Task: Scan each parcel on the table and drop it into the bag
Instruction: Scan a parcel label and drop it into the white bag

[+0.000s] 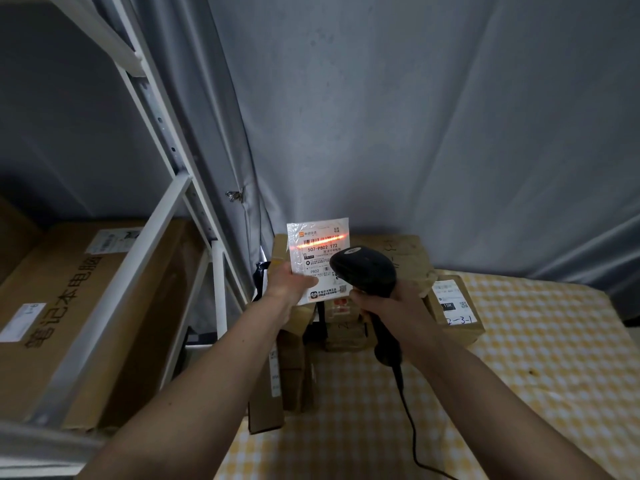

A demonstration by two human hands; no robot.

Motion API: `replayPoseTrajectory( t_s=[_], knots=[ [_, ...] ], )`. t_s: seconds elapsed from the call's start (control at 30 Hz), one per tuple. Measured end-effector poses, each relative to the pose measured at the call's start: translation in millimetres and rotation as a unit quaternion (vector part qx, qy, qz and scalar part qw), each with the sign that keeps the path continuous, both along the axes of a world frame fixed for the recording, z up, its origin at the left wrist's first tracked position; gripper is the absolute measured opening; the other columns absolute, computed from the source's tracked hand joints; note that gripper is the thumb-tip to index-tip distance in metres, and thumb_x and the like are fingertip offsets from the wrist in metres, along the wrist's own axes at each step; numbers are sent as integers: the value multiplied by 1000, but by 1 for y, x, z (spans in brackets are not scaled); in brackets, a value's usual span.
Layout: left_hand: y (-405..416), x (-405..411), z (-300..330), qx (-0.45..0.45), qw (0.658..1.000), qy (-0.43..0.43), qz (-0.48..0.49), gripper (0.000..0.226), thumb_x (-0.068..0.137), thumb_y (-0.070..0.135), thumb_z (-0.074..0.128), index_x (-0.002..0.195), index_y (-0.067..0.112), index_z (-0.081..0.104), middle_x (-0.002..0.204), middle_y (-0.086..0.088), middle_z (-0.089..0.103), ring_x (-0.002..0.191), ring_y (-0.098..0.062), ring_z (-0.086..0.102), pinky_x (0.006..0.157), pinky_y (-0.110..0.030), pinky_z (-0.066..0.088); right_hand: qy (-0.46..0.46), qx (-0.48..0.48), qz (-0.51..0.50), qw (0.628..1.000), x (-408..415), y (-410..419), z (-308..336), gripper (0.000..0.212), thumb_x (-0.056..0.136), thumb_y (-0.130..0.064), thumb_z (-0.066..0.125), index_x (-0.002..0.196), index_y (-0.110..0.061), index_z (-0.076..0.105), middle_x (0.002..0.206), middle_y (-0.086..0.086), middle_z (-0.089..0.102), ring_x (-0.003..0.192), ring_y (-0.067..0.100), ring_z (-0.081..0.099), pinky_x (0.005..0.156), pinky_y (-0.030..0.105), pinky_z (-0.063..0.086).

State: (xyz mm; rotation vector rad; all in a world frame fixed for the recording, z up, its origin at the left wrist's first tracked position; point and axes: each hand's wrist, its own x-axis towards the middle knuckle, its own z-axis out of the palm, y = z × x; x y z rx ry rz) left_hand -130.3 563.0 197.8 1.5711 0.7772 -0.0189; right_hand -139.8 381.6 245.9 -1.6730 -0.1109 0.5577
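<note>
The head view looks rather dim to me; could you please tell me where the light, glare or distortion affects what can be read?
In the head view the room is dim; the scanner's red beam washes out the barcode on the white parcel in the left hand, though "507-P802 T72" stays legible; the wide-angle lens bows the white shelf frame; the right hand is in shadow.
</note>
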Motion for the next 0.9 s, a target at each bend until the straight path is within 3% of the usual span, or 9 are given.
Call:
replayPoseTrajectory(
  t_s=[0.17,0.37,0.53,0.7,0.9],
  knots=[
    [2,-1,-5,-10,1000,-8,15,29,85,-5,66,110,10,62,124,-14,65,105,-29,66,84,-38,56,19,8,-11,1000,1,-1,-6,8,85,-10,67,90,-16,67,62,-4,62,68,15,58,67,28,44],
    [4,-10,-8,23,999,-31,23,57,87,-8,62,137,13,46,129,-7,62,111,-25,63,78,-30,57,54,32,-40,997,0,-3,-17,27,80,-8,71,105,-19,66,99,6,70,95,21,64,76,29,48],
    [5,-26,-16,62,998,-25,-14,58,89,-6,59,138,20,44,129,1,60,113,-19,61,59,-12,51,88,35,-79,992,-2,-2,-29,34,77,-4,73,108,-14,65,99,7,70,99,25,63,86,36,48],
    [-3,-39,-22,96,995,-14,-24,53,89,-5,60,134,20,45,119,9,56,107,-13,58,53,-8,49,101,27,-84,991,-1,0,-38,35,78,-2,72,110,-11,64,87,4,66,89,22,60,77,33,45],
    [-21,-35,-32,72,995,5,-72,54,93,-3,55,140,21,41,132,1,58,114,-16,57,65,-13,50,116,3,-125,985,2,-16,-50,27,78,-1,72,102,-13,64,85,6,67,83,21,62,77,33,48]
  ],
)
